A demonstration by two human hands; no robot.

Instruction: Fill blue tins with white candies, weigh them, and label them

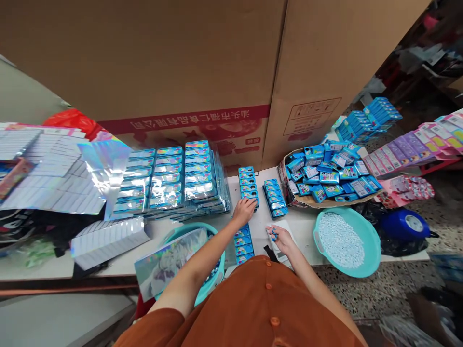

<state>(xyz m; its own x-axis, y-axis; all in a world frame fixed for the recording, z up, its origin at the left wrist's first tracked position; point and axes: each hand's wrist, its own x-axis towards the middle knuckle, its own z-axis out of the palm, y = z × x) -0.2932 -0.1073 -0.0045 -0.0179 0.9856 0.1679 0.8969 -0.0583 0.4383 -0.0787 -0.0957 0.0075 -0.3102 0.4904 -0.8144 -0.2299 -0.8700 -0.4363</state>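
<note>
My left hand (pixel 245 210) rests with bent fingers on the near end of a row of small blue tins (pixel 247 181); what its fingertips grip, if anything, is hidden. My right hand (pixel 281 238) is closed on a small blue piece (pixel 274 234), above a flat white device (pixel 284 232). Another row of blue tins (pixel 275 198) stands to the right of my left hand. More blue packs (pixel 243 243) lie in a line below my left hand, partly behind the wrist.
Stacked trays of blue packs (pixel 166 178) stand left. A cardboard box (pixel 311 204) of blue packs is at the right, behind a turquoise basin (pixel 372 246) of white pieces. Another turquoise basin (pixel 220 275) sits under my left arm. Large cartons (pixel 181 58) rise behind the table.
</note>
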